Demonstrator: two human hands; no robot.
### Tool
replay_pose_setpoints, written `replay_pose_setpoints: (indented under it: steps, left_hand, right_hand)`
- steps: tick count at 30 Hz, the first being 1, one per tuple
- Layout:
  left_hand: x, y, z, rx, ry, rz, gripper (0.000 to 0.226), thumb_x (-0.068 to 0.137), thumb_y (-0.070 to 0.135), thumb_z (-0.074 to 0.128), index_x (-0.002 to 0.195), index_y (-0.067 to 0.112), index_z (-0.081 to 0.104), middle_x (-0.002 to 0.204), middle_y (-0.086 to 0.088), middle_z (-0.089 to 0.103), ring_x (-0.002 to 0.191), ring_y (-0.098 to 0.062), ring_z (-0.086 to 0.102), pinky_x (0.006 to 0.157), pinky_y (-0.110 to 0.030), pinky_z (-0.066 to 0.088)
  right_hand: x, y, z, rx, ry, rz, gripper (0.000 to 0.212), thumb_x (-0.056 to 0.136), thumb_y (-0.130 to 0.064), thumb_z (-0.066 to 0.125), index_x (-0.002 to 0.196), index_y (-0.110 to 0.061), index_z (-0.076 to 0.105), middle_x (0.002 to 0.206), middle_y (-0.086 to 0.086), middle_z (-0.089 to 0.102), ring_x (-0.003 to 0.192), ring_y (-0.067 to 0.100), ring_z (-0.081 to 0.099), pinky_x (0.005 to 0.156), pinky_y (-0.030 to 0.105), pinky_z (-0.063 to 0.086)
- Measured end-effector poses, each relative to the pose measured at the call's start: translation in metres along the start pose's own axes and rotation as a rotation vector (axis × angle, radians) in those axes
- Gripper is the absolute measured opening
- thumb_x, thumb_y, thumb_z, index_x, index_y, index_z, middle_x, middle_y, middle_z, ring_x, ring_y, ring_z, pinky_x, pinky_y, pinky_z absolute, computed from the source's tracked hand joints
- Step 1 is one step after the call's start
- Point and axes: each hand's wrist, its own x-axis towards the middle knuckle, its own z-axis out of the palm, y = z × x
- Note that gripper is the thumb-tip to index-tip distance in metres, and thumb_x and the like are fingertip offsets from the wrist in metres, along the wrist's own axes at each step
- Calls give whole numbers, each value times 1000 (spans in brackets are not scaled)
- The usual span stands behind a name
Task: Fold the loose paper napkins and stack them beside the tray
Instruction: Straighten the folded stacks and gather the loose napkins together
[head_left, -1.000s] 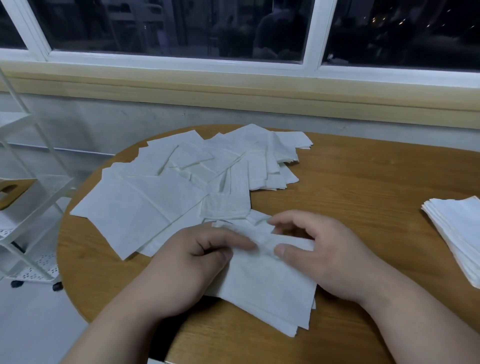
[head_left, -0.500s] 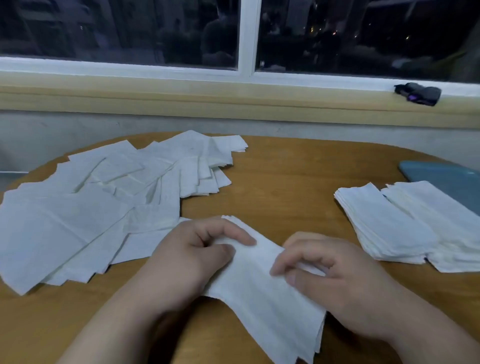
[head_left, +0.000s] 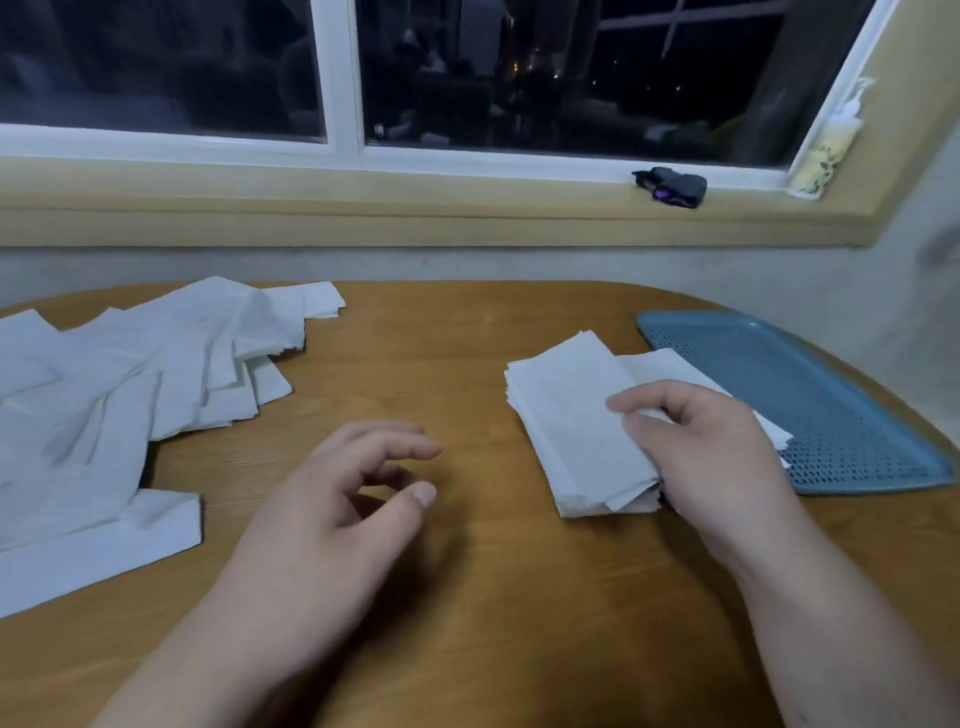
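A heap of loose white paper napkins (head_left: 119, 395) spreads over the left of the round wooden table (head_left: 467, 343). A stack of folded napkins (head_left: 571, 415) lies right of centre, touching the left edge of a blue perforated tray (head_left: 810, 384). My right hand (head_left: 711, 457) rests on the stack's right side, fingers curled on the folded napkin on top, with a second pile partly hidden behind it. My left hand (head_left: 337, 509) hovers over bare wood at the centre, fingers apart, holding nothing.
A window sill (head_left: 415, 202) runs along the wall behind the table, with a small dark object (head_left: 672, 186) on it at the right. The table's curved edge passes just beyond the tray on the right.
The napkin held between both hands has gone to the right onto the stack under my right hand. My left hand has let go. The view has swung right, showing the whole tray.
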Motion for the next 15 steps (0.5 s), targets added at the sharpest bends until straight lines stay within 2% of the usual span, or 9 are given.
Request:
replay_pose_setpoints:
  steps: [1,3,6,7,9,11,15]
  left_hand:
    - [1,-1,3,25,-14,10,21,86,37,67,100,54,66,117,35,60,100,1,63,77,-6,43]
    - [3,-5,9,72,-45,20,28,88,29,70,99,55,66,116,36,60,97,-1,64,76,-7,43]
    - [5,-9,13,126,-95,37,33,86,25,70,100,55,66,117,34,60,94,-3,65,74,-7,44]
    - [5,-10,13,142,-109,48,33,86,25,70,99,54,66,116,33,60,96,-2,65,73,-8,44]
    - [6,-12,13,154,-117,56,34,86,23,71,98,54,66,116,32,61,98,-1,64,73,-9,44]
    - [7,-14,13,159,-114,57,34,86,23,71,98,54,66,115,31,62,99,-1,64,74,-10,45]
    - [6,-15,12,148,-122,63,27,85,32,69,99,54,65,111,27,65,94,-8,65,74,-15,48]
  right_hand:
    - [6,1,-2,-72,23,-21,28,95,-8,57,87,-27,76,91,-10,67,60,1,58,38,12,39]
    - [17,2,-3,-211,52,-76,28,94,-13,57,88,-33,74,78,-19,63,56,1,56,43,9,35]
    - [23,5,1,-355,67,-99,24,95,-16,56,94,-34,72,70,-17,63,45,2,52,42,11,35]
    - [24,6,3,-455,61,-105,23,96,-18,55,98,-35,71,78,-16,65,51,1,54,47,13,37]
    - [24,9,5,-704,23,-117,25,96,-24,52,108,-37,69,107,-15,65,76,3,60,66,23,44]
    - [23,10,7,-919,0,-102,28,96,-30,51,118,-37,66,131,-10,54,99,18,61,80,31,48]
    - [15,0,9,-1077,26,-73,29,98,-37,51,123,-33,65,142,-8,44,101,27,63,77,33,49]
